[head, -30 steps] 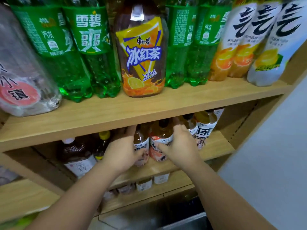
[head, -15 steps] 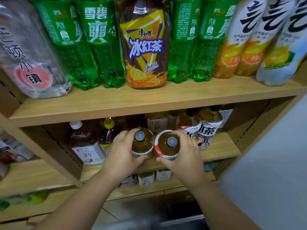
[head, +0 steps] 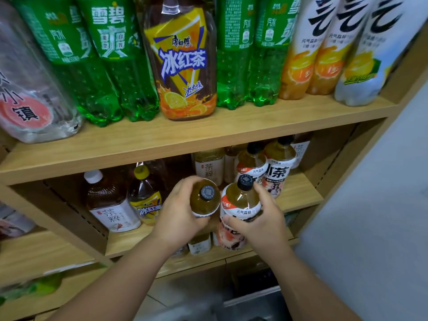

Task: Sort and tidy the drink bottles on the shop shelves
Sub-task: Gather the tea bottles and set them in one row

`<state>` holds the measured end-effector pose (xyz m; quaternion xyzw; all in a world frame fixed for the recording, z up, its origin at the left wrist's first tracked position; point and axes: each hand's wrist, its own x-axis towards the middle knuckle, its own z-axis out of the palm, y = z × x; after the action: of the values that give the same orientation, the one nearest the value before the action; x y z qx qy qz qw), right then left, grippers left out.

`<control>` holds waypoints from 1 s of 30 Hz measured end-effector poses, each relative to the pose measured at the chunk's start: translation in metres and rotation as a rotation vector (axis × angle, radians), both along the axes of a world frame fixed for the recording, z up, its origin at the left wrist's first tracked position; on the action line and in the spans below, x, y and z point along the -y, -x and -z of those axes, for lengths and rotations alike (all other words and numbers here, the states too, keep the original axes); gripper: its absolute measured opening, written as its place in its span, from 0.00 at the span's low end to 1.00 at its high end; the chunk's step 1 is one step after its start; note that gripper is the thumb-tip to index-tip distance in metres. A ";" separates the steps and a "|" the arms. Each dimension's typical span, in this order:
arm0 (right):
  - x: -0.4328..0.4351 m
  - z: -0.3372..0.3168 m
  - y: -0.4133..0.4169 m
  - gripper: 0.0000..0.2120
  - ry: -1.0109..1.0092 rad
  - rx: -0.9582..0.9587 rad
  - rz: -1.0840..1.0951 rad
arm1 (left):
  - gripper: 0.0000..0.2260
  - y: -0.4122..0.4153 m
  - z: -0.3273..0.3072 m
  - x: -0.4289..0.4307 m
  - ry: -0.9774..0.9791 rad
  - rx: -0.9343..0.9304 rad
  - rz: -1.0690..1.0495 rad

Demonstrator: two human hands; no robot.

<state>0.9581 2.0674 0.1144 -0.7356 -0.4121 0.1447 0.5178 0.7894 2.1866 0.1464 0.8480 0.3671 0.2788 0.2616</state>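
Two smooth plastic bottles of amber tea with dark ribbed caps are held side by side just before the front edge of the middle shelf [head: 298,193], caps tilted toward the camera. The left hand [head: 178,212] has its fingers curled round the left tea bottle [head: 205,201]. The right hand [head: 261,221] wraps its fingers round the glossy white-and-red label of the right tea bottle [head: 240,202].

Behind them stand two matching bottles [head: 280,158], with bare pale wood-grain board to their right. Left of the hands are one squarish brown bottle [head: 108,200] with a white cap and one small iced tea bottle [head: 144,195] with a yellow cap.

On the upper shelf [head: 185,144], four dimpled green soda bottles [head: 111,66] flank one big iced tea bottle [head: 183,66]. Three white-sleeved bottles [head: 324,42] fill its right end.
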 end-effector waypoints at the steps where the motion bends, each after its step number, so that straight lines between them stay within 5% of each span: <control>1: 0.005 0.000 -0.002 0.44 -0.001 -0.026 0.001 | 0.35 -0.001 0.001 0.003 -0.006 -0.004 0.010; 16: 0.048 -0.018 -0.011 0.45 -0.048 -0.144 -0.165 | 0.36 0.039 -0.014 0.056 0.122 0.142 -0.175; 24: 0.019 0.003 0.050 0.38 -0.028 -0.240 -0.341 | 0.35 0.115 -0.018 0.076 0.154 0.129 -0.381; 30: -0.006 -0.005 0.116 0.42 0.004 -0.193 -0.450 | 0.37 0.202 -0.011 0.074 0.173 0.204 -0.599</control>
<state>0.8419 2.0735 0.1190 -0.6090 -0.5141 0.3269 0.5080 0.5878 2.1127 0.1574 0.6447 0.5944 0.3945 0.2747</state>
